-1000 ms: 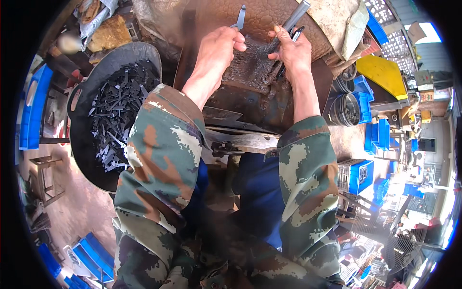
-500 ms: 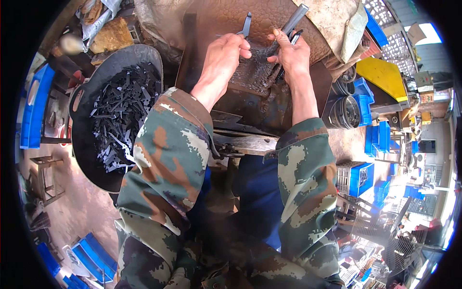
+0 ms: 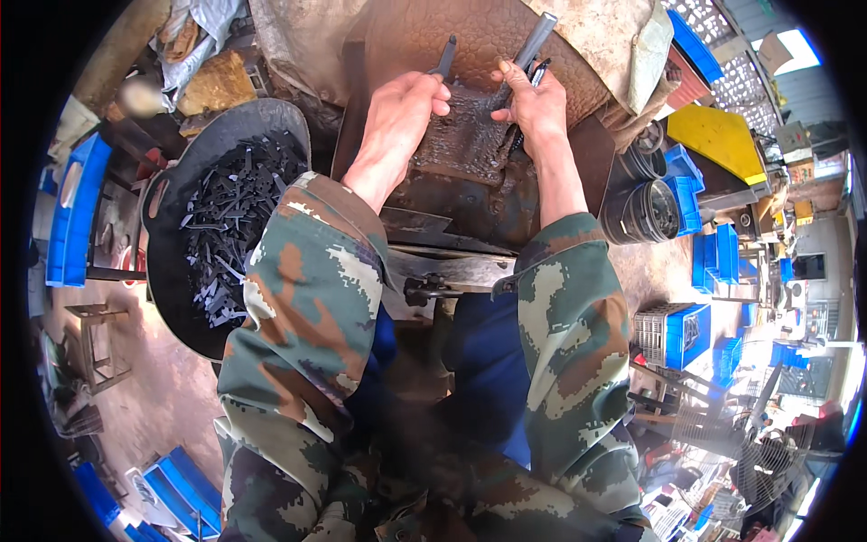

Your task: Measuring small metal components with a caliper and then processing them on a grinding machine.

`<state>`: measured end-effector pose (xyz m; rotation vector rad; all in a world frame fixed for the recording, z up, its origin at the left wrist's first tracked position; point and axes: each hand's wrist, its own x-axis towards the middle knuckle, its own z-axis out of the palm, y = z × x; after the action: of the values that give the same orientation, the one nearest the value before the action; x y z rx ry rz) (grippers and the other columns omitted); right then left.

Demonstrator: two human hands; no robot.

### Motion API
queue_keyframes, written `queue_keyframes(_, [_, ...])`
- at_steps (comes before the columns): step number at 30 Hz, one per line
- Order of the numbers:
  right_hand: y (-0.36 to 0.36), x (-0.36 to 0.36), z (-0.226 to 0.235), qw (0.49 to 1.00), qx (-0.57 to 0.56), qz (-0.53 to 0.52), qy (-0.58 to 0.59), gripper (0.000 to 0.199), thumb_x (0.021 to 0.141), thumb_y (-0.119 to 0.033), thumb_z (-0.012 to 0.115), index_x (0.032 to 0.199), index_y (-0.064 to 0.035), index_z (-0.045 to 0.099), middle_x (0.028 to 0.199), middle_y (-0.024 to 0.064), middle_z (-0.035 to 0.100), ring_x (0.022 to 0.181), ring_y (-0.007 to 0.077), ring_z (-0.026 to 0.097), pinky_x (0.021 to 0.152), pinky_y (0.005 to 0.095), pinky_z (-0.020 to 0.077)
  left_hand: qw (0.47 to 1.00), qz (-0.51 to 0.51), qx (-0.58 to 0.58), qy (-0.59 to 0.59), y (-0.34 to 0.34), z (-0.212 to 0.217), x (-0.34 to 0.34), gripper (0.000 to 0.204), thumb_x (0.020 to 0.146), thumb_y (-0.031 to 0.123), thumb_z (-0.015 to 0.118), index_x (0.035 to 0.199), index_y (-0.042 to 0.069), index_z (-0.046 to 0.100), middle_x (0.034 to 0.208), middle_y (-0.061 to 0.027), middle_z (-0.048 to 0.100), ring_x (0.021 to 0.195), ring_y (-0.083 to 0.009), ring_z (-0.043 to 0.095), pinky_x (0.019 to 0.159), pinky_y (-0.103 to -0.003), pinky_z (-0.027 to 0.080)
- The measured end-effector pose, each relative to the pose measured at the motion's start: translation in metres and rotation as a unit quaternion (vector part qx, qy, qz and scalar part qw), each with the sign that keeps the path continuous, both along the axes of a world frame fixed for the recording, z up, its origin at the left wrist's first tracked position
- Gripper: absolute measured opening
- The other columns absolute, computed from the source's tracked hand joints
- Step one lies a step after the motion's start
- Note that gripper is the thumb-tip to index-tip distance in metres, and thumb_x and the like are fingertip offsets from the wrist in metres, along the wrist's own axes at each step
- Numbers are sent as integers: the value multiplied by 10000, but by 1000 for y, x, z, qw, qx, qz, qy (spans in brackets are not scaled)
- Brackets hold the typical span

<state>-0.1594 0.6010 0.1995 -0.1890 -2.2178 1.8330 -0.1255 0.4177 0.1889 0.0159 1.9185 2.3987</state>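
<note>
Brown table [image 3: 452, 200], wet-looking in the middle. Black basin [image 3: 168, 285] at left, by the camouflage sleeve [image 3: 312, 271], seemingly for easy reach; dark metal strips [image 3: 237, 212] heaped inside. Right hand [image 3: 536, 101] closed on a grey bar [image 3: 538, 37] and slimmer black piece [image 3: 541, 70], bar slanting away. Left hand [image 3: 397, 113] pinches a thin dark blade [image 3: 446, 56] above the table, far end free, probably for clearance.

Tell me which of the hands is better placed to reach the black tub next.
Likely the left hand: it is nearer the black tub on the left side, while the right hand is farther across, at the grey bar.
</note>
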Motion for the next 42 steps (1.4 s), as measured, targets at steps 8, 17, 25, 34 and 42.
queue_keyframes(8, [1, 6, -11, 999, -29, -17, -14, 244, 911, -242, 708, 1039, -44, 650, 874, 28, 673, 539, 57, 472, 477, 267, 552, 995, 7, -98, 20, -7, 4, 8, 224, 890, 295, 660, 886, 76, 710, 748, 52, 614, 576, -35, 391, 514, -227, 293])
queue_keyframes(17, [14, 104, 6, 988, 34, 123, -92, 219, 858, -152, 748, 1035, -42, 678, 942, 53, 676, 650, 130, 614, 486, 258, 526, 990, -13, -135, 37, -8, -13, -3, 254, 926, 256, 616, 943, 31, 731, 844, -32, 699, 857, -120, 590, 862, -268, 409])
queue_keyframes(25, [18, 177, -26, 856, 415, 298, 84, 365, 682, 78, 633, 1027, -37, 667, 1140, 110, 671, 1055, 324, 641, 893, 383, 533, 963, -35, -248, 99, 8, -23, -6, 337, 889, 311, 625, 968, -1, 723, 812, -112, 707, 720, -181, 615, 705, -339, 478])
queue_keyframes(34, [11, 165, -17, 902, 226, 359, -82, 263, 757, -19, 661, 1015, -61, 692, 1003, 103, 695, 882, 253, 684, 760, 346, 555, 831, -163, -523, 98, -30, -37, -4, 292, 885, 306, 640, 1054, 82, 722, 954, -211, 696, 968, -399, 652, 837, -461, 506])
queue_keyframes(42, [26, 137, -3, 980, -60, 66, -179, 164, 938, -126, 623, 1053, -10, 635, 935, 86, 698, 517, 68, 471, 492, 255, 491, 843, -210, -476, 141, -15, -77, -17, 341, 896, 256, 623, 1173, 67, 682, 1113, -206, 676, 1096, -385, 614, 946, -437, 481])
